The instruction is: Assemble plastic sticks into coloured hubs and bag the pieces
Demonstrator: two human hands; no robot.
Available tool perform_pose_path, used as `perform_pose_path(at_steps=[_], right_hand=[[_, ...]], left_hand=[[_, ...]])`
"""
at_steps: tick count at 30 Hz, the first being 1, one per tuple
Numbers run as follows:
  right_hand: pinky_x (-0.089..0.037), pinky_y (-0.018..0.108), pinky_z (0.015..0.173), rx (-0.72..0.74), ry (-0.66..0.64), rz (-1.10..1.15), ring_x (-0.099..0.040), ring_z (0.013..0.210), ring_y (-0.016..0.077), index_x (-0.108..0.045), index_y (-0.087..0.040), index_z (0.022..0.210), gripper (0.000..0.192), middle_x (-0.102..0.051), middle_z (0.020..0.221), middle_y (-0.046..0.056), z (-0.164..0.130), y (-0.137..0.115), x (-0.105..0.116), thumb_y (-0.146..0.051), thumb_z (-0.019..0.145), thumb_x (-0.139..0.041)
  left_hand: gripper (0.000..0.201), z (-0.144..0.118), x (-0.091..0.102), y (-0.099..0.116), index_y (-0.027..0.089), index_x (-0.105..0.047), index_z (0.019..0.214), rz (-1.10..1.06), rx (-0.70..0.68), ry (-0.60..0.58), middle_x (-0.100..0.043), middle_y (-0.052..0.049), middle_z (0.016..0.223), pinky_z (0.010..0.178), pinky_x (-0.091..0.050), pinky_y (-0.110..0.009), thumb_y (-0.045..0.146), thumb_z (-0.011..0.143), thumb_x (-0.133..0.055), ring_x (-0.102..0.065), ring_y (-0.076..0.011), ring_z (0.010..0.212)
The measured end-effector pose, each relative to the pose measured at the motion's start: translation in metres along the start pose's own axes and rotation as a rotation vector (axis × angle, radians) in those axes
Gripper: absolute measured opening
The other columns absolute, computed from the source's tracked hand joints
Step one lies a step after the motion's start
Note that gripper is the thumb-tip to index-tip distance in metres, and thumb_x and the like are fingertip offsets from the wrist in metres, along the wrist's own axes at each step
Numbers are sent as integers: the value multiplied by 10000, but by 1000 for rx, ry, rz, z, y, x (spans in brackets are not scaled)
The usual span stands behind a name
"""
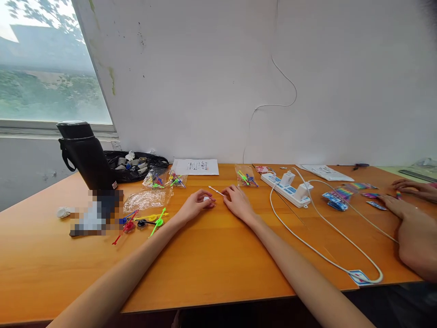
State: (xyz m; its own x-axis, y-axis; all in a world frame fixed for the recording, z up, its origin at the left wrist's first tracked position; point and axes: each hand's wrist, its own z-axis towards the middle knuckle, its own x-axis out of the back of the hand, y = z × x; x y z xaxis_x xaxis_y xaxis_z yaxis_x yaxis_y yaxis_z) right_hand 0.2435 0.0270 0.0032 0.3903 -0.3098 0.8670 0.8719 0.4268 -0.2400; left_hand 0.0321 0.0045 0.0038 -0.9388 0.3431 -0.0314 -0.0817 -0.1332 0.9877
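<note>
Hands [218, 202] mid-table on white stick [215, 190], edges distant.

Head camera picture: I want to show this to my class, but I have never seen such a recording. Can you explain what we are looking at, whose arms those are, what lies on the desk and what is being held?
There is no machine here. One camera sits on a person's head and looks forward and down, so the two bare arms reaching in from below are the wearer's own. The left hand rests on the orange table with a small white piece under its fingers. The right hand pinches a thin white stick that points left and away.

Around them lie small clear bags of coloured plastic pieces, loose coloured pieces, a black flask, a printed sheet and a white power strip with its cable. The hands at the right edge belong to another person.
</note>
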Motion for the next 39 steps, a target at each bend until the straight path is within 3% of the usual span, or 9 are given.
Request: perform_pose_path(at_steps=[3, 12, 21, 29, 34, 39], right_hand=[[-417, 332, 898, -36, 45, -67, -562, 1016, 233, -658, -185, 967, 131, -642, 1036, 87, 1, -3, 0, -211, 929, -535], [-414, 312, 842, -21, 69, -61, -580, 958, 219, -641, -174, 893, 104, -652, 981, 78, 3, -1, -3, -211, 926, -549], [-415, 277, 748, -74, 54, 154, -602, 867, 185, -625, -185, 868, 101, -681, 902, 53, 3, -5, -4, -233, 913, -548], [-419, 278, 640, -188, 66, 379, -623, 696, 177, -627, -202, 909, 170, -694, 767, 30, 6, -3, -6, -337, 923, -525], [-485, 289, 716, -168, 44, 684, -661, 732, 170, -612, -185, 951, 172, -708, 771, 36, 7, -7, -6, -329, 903, -530], [-504, 283, 699, -162, 14, 852, -673, 788, 172, -613, -179, 995, 204, -724, 827, 53, 9, -8, -10, -330, 871, -554]], left_hand=[[370, 1, 0, -2, 140, -581, 1012, 8, -13, -1, -719, -119, 1020, 943, -510, -415, 393, 786, -727, -707, -186, 864], [378, 4, 3, -5, 159, -580, 999, 48, -39, 1, -728, -112, 1046, 972, -484, -442, 367, 740, -759, -700, -216, 929], [397, 7, 5, -7, 158, -596, 980, 59, -61, 12, -726, -126, 1075, 1015, -463, -477, 346, 692, -795, -694, -250, 998], [419, 3, 5, -2, 149, -584, 1071, -209, 68, 24, -704, -172, 1191, 1093, -438, -453, 306, 749, -800, -690, -240, 1074], [394, -1, 1, 6, 143, -548, 1111, -272, 82, 11, -707, -202, 1175, 1084, -455, -464, 351, 834, -736, -711, -257, 1041], [428, -3, -2, 11, 165, -535, 1171, -226, 42, -13, -725, -176, 1137, 1033, -491, -466, 368, 844, -722, -719, -250, 1007]])
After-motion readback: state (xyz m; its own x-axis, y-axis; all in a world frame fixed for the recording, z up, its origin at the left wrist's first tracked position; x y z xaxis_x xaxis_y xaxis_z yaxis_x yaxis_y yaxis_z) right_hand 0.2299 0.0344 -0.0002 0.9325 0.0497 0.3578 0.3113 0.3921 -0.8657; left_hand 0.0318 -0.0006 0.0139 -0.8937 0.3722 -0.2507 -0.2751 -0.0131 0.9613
